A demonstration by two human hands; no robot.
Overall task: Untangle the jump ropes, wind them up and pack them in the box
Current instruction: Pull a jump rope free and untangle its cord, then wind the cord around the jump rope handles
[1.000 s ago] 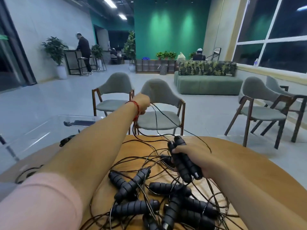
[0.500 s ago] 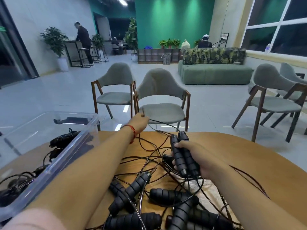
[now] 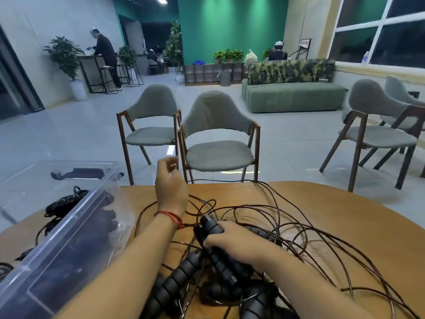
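**Risk note: cord snagging while one rope is worked out of the pile**

Right hand (image 3: 232, 244) is closed around a pair of black handles (image 3: 212, 229), pressing them down onto the table (image 3: 345, 226) near its middle. Left hand (image 3: 171, 192) is raised above the far edge of the table, fingers curled and loosely bunched; motion blur there, so I cannot tell whether a cord is pinched in it. A red string (image 3: 170, 215) sits on that wrist.

The remaining ropes lie in a heap of handles (image 3: 174, 279) toward the near edge, with thin dark cords (image 3: 299, 229) looping out across the right half of the table. Some loops reach the far edge. The clear box (image 3: 69, 229) stands at the left edge and already holds wound bundles (image 3: 64, 202).

Likely failures:
- Pulling the cord while it crosses other loops probably tightens a knot rather than freeing it.
- A hard pull may drag neighbouring handles, since many cords run over and under the heap.
- Loops at the far edge could slide off and hang, adding weight.
- The cord could catch on the wrist string.
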